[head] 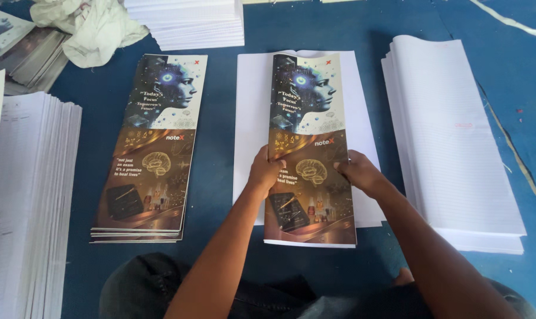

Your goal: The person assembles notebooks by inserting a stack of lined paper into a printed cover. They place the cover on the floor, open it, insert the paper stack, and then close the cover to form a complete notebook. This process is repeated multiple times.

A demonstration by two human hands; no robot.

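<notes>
My left hand (266, 171) grips the left edge of a tall printed cover sheet (310, 106) that shows a face above and a brain picture below. My right hand (359, 172) holds its right edge. The cover lies folded around a thin bundle of white pages, on top of a wider white sheet (253, 118) on the blue floor. Both thumbs press on the cover's middle.
A small stack of the same printed covers (152, 147) lies to the left. A thick pile of white lined paper (451, 142) sits at right, another pile (25, 195) at far left, more white sheets (188, 23) and a crumpled cloth (93, 26) at the top.
</notes>
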